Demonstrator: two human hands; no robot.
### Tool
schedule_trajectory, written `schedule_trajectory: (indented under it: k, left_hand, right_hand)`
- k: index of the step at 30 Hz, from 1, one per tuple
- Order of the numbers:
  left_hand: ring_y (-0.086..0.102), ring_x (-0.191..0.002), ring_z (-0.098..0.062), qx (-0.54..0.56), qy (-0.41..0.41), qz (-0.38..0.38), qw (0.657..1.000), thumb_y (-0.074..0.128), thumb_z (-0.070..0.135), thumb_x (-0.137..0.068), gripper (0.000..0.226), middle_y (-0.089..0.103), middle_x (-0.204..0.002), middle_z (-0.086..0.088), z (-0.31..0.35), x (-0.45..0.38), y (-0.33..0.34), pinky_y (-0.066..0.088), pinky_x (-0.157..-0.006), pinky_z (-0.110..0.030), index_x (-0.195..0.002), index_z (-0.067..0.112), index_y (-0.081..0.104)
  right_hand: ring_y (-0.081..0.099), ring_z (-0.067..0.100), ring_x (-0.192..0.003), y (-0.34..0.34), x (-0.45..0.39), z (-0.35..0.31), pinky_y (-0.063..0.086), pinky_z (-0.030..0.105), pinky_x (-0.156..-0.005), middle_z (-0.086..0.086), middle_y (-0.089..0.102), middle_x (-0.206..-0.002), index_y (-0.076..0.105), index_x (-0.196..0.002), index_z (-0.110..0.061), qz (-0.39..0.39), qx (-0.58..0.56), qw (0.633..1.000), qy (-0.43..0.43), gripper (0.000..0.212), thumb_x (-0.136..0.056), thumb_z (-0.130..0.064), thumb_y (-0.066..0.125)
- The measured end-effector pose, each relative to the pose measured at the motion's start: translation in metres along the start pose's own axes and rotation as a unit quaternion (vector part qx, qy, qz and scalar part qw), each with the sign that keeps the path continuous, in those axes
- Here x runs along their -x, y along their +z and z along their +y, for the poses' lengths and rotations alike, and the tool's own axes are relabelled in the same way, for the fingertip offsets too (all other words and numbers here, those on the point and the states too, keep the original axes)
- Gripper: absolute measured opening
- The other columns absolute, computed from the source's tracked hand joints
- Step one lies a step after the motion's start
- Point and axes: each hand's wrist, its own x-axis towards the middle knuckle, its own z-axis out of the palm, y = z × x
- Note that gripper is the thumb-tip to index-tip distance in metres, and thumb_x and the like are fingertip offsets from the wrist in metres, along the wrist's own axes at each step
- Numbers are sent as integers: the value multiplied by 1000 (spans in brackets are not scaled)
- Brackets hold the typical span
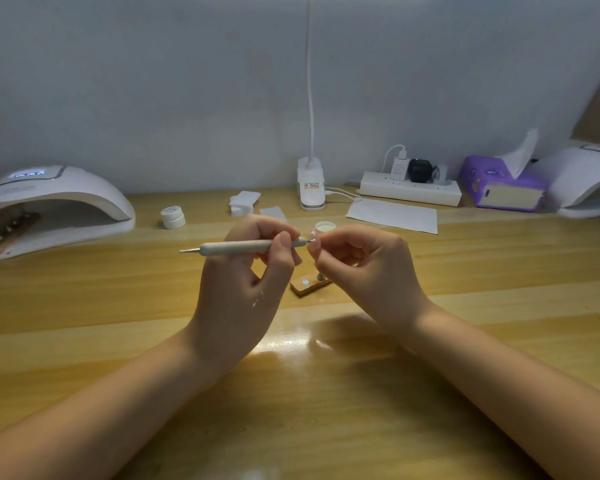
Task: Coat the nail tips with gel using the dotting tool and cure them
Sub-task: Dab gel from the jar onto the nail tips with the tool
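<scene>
Gripping a slim matte grey dotting tool (238,246), the left hand (243,282) touches its tip to a small pale nail tip (313,236) pinched by the right hand (364,271) above the glossy wooden table (326,393)

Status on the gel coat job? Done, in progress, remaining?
Done, apparently: a wooden strip of nail tips sits inside the left white curing lamp, display lit.

In hand: the left hand grips the grey dotting tool, its tip touching a small pale nail tip pinched by the right hand.

Left: return it to the small wooden holder on the table, then cure.
</scene>
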Motion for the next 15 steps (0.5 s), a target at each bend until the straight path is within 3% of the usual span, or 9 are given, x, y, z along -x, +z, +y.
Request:
schedule_trajectory:
  k: [15]
  left_hand:
    - [66,-72,-13,-3,-3,9,1000,47,27,-94,20,66,-77,0,-1,0,0,56,-64,-35,-93,12,59]
  right_hand:
    - [68,20,-67,-1,-1,1,57,42,-62,6,71,-77,74,-94,-3,-1,12,1000,-11,12,-86,-12,69]
